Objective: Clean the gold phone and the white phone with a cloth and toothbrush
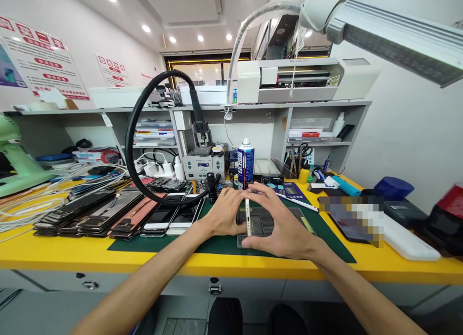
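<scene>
Between my two hands a phone (248,218) stands on edge, its narrow gold-coloured side with small port holes facing me. My left hand (227,213) grips it from the left, the thumb low and the fingers near the top. My right hand (280,224) is curved around its right side, fingertips at the top and thumb at the bottom. Under the phone lies a dark perforated pad (269,218) on a green mat (144,245). A blue spray can (245,165) stands just behind the hands.
Stacked phone parts (97,212) cover the left of the yellow table (90,260). A thick black hose (130,132) arches at left. At right lie a dark tablet-like device (340,221) and a white case (408,238). A lamp (401,35) hangs above.
</scene>
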Demonstrator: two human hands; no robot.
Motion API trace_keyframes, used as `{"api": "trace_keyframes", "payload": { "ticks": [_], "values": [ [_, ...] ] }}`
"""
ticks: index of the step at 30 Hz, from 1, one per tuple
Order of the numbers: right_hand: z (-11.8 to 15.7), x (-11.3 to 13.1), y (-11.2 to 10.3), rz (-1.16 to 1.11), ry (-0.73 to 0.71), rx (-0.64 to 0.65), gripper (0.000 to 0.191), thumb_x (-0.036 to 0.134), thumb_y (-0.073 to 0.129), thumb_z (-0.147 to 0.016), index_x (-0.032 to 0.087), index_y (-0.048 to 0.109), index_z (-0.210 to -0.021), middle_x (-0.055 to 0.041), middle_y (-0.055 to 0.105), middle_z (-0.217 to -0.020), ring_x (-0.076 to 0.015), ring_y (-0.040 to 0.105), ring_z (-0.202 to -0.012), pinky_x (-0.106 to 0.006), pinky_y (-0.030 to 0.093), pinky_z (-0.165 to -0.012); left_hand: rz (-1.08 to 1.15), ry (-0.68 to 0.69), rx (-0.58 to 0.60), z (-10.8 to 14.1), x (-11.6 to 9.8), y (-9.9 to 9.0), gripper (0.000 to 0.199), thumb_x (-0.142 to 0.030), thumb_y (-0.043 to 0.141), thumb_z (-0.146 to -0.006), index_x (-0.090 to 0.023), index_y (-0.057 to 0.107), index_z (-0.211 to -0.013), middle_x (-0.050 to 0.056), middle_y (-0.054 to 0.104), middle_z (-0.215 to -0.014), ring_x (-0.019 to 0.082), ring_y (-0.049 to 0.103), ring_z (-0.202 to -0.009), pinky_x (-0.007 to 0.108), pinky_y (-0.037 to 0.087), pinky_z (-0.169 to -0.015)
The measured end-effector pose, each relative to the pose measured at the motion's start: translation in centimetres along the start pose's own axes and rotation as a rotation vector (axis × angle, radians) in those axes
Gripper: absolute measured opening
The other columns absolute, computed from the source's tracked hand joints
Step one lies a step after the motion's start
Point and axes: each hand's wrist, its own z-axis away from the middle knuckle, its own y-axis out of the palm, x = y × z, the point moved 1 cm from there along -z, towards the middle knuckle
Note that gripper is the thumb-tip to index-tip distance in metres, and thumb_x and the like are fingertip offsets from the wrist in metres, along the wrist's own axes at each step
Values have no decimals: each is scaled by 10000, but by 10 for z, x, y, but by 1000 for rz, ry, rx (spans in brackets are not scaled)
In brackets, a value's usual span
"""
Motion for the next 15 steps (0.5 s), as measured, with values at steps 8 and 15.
{"api": "trace_keyframes", "payload": {
  "ticks": [8, 15],
  "values": [
    [3, 10, -1, -125, 61, 0, 706, 464, 806, -721, 312, 497, -1338, -89, 316, -1506, -325, 345, -1409, -479, 340, -1145, 28, -11, -3, 0, -3, -2, 834, -366, 644, -750, -182, 249, -1460, 168, 543, -1270, 332, 501, -1077, 485, 373, -927],
    [10, 14, 5, -133, 60, -18, 673, 416, 789, -748, 326, 474, -1337, -74, 313, -1517, -316, 326, -1422, -472, 361, -1137, 0, -3, 9, 1, -2, -1, 767, -414, 599, -800, -176, 293, -1461, 183, 527, -1311, 338, 491, -1125, 507, 357, -957]
  ]
}}
